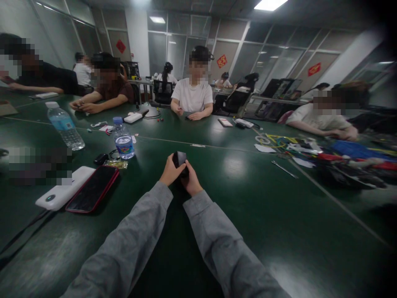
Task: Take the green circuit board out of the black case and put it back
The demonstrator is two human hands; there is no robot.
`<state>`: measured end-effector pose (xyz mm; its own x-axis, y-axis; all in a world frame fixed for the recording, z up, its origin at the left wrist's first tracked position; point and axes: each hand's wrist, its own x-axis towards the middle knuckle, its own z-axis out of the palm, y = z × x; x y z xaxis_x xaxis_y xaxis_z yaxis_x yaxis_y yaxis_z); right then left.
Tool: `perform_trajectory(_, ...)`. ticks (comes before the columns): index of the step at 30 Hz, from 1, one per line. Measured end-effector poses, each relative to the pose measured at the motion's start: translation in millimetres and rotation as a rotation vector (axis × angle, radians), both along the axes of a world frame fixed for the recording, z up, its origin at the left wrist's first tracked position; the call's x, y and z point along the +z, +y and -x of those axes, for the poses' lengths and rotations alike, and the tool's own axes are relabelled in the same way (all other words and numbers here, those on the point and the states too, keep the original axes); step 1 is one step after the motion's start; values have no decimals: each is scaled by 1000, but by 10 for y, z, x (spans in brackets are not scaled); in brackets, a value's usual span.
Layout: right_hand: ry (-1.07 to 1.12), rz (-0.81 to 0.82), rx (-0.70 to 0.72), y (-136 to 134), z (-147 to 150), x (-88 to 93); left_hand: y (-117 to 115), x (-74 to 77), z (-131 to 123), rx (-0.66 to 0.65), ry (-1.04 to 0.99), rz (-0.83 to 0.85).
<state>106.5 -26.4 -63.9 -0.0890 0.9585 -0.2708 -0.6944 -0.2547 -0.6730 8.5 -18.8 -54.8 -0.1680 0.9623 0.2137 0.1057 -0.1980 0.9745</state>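
Note:
Ahead of me, at the middle of the green table (248, 198), both hands meet around a small black object (179, 157) with a smooth, slightly shiny top face. What kind of thing it is cannot be made out. My left hand (169, 171) wraps its left side, with the thumb lying across the front. From the right, my right hand (192, 180) closes on the same object, its fingers partly hidden behind it. Grey sleeves cover both of my forearms.
Left of my arms lie a red-edged phone (93, 190), a white power bank (65, 189) and two water bottles (124, 140). A wrench (284, 169) and a heap of cables (288, 145) lie to the right. Several people sit around the table, one (192, 93) directly opposite.

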Motion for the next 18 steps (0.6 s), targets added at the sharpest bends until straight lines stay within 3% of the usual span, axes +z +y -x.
perform_trajectory(4,67,55,48,-16,-42,36,-83,51,-36,57,231,-16)
perform_trajectory(9,102,90,57,-1,-98,7,-135,140,-49,63,292,0)
perform_trajectory(11,134,104,59,17,-121,-12,-128,163,-39,42,155,0)
perform_trajectory(15,164,95,54,63,-141,-42,-55,152,32,-29,-313,34)
perform_trajectory(18,173,116,5,88,-146,-41,20,140,126,-14,-415,47)
